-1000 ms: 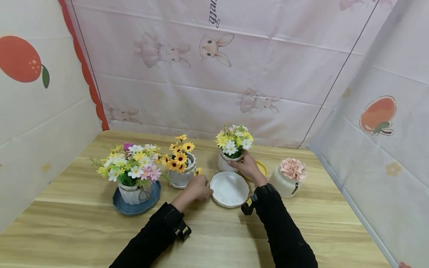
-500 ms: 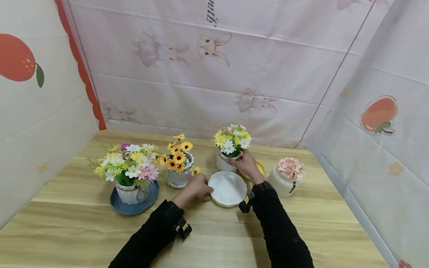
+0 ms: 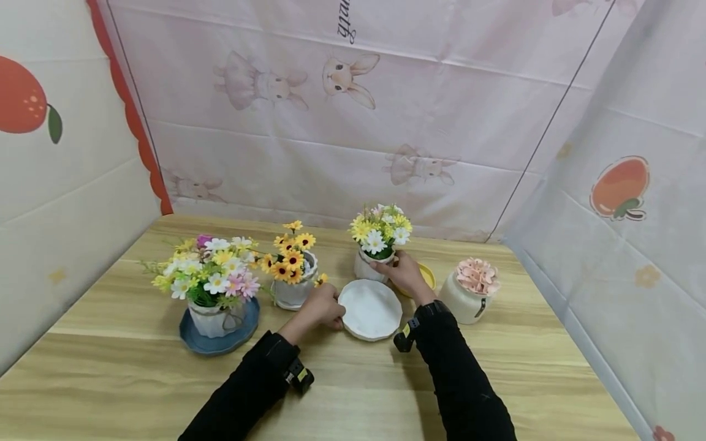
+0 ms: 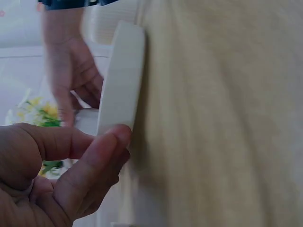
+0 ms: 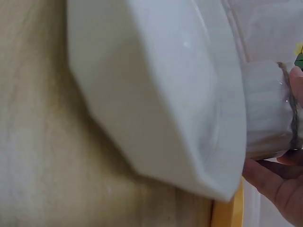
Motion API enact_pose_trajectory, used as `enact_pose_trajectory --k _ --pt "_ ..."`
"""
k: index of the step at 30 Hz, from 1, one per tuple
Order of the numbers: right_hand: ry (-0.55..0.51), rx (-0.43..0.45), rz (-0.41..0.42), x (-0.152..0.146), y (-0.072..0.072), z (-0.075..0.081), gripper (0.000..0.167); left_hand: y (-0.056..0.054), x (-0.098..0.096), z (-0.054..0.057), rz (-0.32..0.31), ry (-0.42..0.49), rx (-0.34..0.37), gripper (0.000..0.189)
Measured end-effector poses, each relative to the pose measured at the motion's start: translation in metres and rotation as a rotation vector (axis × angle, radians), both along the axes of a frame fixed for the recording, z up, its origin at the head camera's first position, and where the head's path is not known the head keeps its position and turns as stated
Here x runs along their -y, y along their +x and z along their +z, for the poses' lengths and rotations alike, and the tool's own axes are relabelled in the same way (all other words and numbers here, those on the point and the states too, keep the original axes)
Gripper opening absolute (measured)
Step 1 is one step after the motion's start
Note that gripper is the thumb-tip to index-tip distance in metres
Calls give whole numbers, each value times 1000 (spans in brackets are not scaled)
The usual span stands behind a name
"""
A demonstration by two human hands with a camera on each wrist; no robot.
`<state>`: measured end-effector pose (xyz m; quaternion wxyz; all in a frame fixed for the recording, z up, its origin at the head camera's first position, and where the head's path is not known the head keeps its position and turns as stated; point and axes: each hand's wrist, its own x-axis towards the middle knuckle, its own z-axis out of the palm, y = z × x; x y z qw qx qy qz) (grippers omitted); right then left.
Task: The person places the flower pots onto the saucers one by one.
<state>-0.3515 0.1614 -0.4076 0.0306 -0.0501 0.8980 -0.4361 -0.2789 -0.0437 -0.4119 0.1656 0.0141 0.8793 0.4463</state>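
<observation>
My left hand (image 3: 322,306) pinches the left rim of a white scalloped plate (image 3: 371,311) between thumb and fingers. In the left wrist view, the plate's side wall (image 4: 120,75) stands just beyond the fingertips. Behind the plate, my right hand (image 3: 409,275) grips a white flowerpot (image 3: 366,266) holding yellow and white artificial flowers (image 3: 380,231). Its fingers wrap the pot's right side in the right wrist view, where a twine band circles the pot (image 5: 267,109). Whether the pot's base touches the table is hard to tell.
A yellow plate (image 3: 429,280) lies partly hidden behind my right hand. To the right stands a cream jar (image 3: 463,300) with pink flowers. Leftward are a pot of orange flowers (image 3: 292,291) and a flowerpot (image 3: 212,321) on a blue plate (image 3: 193,343).
The left hand and the white plate have shifted slightly left. My right hand keeps its grip on the flowerpot, which stays almost where it was. The head view has turned a little.
</observation>
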Motion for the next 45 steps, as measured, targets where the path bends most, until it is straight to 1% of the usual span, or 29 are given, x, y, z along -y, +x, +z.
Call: enact_pose_trajectory --k 3,8,12,15,18,23,27,30,34,37,39,45 --pt "8 7 1 0 -2 0 77 1 3 3 -8 -27 -34 7" --pt "-3 12 7 0 -1 1 77 4 8 6 -22 -36 -47 7" --pt "-32 20 11 1 2 1 76 7 15 4 -22 -25 -38 20" --pt "-62 20 15 1 2 1 77 9 21 3 -15 -2 -24 26" --pt "-96 31 10 1 1 1 83 11 25 2 -11 14 -21 20" --pt "-136 51 -23 2 1 1 93 13 29 -2 3 39 -12 10" --pt "-159 21 -15 6 -3 -1 94 14 31 -3 14 13 -3 9" --pt "-164 -22 1 9 -5 -3 96 15 31 -2 18 -1 1 11" --pt "-152 -53 -25 12 -9 -5 96 14 30 -1 11 -6 -3 10" --pt "-135 -61 -50 14 -10 -6 94 13 28 -2 2 -6 -1 6" --pt "-132 -68 -52 15 -10 -6 93 13 27 -3 1 -6 8 6" --pt "-144 -81 -47 16 -9 -8 92 13 27 -6 -6 11 21 12"
